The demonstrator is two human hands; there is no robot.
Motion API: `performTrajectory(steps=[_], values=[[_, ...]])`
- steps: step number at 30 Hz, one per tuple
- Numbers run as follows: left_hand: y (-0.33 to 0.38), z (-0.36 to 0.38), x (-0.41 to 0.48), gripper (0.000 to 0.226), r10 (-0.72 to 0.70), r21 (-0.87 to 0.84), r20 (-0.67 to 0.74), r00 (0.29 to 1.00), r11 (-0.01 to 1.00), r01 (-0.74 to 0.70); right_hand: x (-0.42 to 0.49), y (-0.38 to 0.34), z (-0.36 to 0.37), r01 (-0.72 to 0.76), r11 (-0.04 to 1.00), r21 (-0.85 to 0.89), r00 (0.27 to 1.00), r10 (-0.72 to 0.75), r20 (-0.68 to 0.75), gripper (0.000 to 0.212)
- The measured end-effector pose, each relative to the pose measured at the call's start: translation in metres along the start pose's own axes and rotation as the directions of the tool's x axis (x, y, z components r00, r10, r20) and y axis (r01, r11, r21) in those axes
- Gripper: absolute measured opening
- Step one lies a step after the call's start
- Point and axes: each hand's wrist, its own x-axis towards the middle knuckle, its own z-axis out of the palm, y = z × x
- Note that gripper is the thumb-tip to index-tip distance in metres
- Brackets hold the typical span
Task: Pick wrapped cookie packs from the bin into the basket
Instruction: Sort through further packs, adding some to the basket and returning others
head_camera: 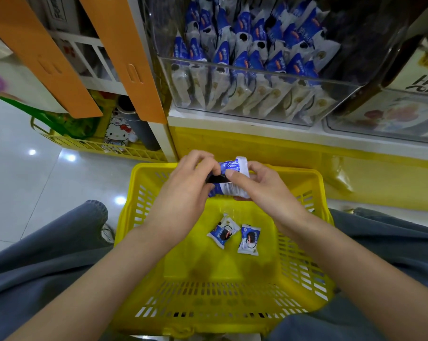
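Observation:
A yellow plastic basket rests between my knees. Two blue-and-white wrapped cookie packs lie on its floor, one tilted at the left and one at the right. Above the basket's far rim, my left hand and my right hand together hold a bunch of cookie packs, fingers closed around it from both sides. Higher up, a clear plastic bin on the shelf is packed with several more of the same packs.
A yellow shelf base runs behind the basket. Orange panels stand at the left, with another yellow basket holding a cartoon-cat item below them. A second clear bin sits at the right. Glossy floor tiles lie to the left.

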Motion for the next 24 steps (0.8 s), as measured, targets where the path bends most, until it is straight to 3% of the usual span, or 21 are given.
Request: performTrajectory(steps=[3, 6, 9, 12, 16, 21, 24], values=[[0.001, -0.002, 0.0, 0.011, -0.071, 0.009, -0.137, 0.988, 0.997, 0.072, 0.001, 0.002, 0.002, 0.038, 0.999, 0.027, 0.998, -0.037, -0.047, 0.015], [0.0, 0.002, 0.002, 0.01, -0.224, -0.165, -0.091, 0.97, 0.964, 0.207, 0.0, 0.004, 0.004, 0.064, 0.997, 0.036, 0.997, -0.062, -0.056, 0.019], [-0.003, 0.01, 0.003, 0.018, -0.284, -0.259, -0.039, 0.958, 0.929, 0.265, -0.004, 0.007, 0.009, 0.039, 0.993, 0.115, 0.999, -0.042, 0.026, 0.023], [-0.006, 0.014, 0.003, 0.022, -0.268, -0.314, -0.014, 0.963, 0.916, 0.25, -0.006, 0.009, 0.011, 0.007, 0.985, 0.175, 0.998, -0.016, 0.054, 0.019], [-0.006, 0.014, 0.001, 0.023, -0.183, -0.342, 0.033, 0.983, 0.922, 0.183, -0.003, 0.011, 0.008, 0.025, 0.975, 0.22, 0.999, -0.02, -0.026, 0.021], [-0.004, 0.012, 0.001, 0.024, -0.105, -0.24, 0.015, 0.994, 0.965, 0.105, -0.001, 0.015, 0.008, 0.149, 0.981, 0.121, 0.989, -0.146, -0.037, 0.005], [0.0, 0.009, -0.001, 0.027, -0.081, -0.142, 0.025, 0.996, 0.986, 0.084, -0.001, 0.018, 0.009, 0.199, 0.979, 0.051, 0.98, -0.197, -0.039, 0.009]])
